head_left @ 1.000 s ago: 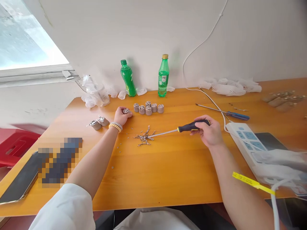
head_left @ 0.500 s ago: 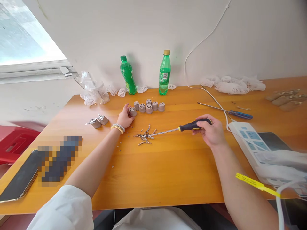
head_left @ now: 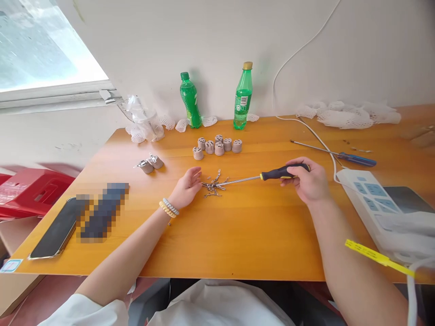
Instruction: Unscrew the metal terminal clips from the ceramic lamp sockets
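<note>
Currently right hand (head_left: pixel 307 181) is closed around the black-and-yellow handle of the screwdriver (head_left: pixel 268 174), shaft lying low over the table (head_left: pixel 238 235) with its tip in the pile of small metal clips (head_left: pixel 214 185). Left hand (head_left: pixel 186 188) sits palm-down just left of that pile, fingers loosely open and holding nothing, fingertips at the pile's edge; can't tell if they touch it. Behind the pile: a cluster of grey sockets (head_left: pixel 217 146), two green bottles (head_left: pixel 243 96) at the wall, a blue screwdriver (head_left: pixel 340 154) and a power strip (head_left: pixel 370 199) to the right.

Black-yellow screwdriver (head_left: pixel 272 174) — tip amid metal clips (head_left: pixel 213 185)
</note>
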A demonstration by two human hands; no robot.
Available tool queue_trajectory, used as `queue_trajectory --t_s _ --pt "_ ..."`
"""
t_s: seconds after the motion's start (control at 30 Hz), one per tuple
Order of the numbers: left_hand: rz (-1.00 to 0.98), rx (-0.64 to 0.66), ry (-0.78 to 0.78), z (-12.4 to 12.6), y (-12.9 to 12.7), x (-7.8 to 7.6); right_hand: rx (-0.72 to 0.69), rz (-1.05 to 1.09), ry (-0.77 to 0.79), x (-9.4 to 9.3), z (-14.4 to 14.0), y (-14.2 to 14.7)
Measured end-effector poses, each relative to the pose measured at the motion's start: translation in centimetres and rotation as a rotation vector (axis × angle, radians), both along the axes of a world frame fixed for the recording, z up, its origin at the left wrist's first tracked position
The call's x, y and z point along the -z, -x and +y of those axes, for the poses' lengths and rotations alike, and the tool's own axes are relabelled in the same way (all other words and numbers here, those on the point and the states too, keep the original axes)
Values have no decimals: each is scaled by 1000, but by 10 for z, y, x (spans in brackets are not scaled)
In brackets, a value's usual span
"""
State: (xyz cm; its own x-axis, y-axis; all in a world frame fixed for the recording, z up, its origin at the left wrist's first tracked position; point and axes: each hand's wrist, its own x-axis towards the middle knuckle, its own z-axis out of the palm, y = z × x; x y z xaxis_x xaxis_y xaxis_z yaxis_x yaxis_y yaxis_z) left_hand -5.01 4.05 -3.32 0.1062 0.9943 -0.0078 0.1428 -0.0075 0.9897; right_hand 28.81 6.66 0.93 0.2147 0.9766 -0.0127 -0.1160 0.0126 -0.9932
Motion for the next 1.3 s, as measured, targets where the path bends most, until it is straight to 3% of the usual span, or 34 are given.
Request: queue_trajectory --t_s 0.07,0.13,0.3,0.37,0.47,0.6,0.77,0.87,0.93,1.0,1.1,1.17,1.23,1.3 --pt "-34 22 -33 -5 -3 -7 -5 3 -3 1 0 0" --pt "22 -49 -85 -4 3 -15 -14 10 -21 2 0 0" --pt "524 -661 -211 17 67 -37 45 8 -93 3 0 -1" --pt "772 -737 -235 28 99 -44 82 13 -81 1 0 -2" --pt "1002 -608 -119 43 131 -49 126 39 -84 -1 1 -3" --pt "1077 -497 -18 59 139 -43 158 70 -111 -1 1 -4" --pt "1079 -512 -9 63 127 -36 180 90 -97 0 2 -7" --pt "1045 -528 -94 58 116 -39 188 78 -92 1 3 -8" --pt "945 -564 -190 52 104 -43 186 66 -90 2 4 -8" --pt "723 -554 -270 43 86 -46 182 55 -94 3 4 -7" --pt "233 -390 -238 28 49 -46 159 39 -119 5 4 -6" --pt "25 -220 -177 16 21 -44 148 37 -135 6 4 -4" --pt "-4 -19 -104 6 -3 -42 149 49 -140 6 4 -2" --pt "119 239 -103 -2 -20 -41 151 73 -140 6 4 -1"
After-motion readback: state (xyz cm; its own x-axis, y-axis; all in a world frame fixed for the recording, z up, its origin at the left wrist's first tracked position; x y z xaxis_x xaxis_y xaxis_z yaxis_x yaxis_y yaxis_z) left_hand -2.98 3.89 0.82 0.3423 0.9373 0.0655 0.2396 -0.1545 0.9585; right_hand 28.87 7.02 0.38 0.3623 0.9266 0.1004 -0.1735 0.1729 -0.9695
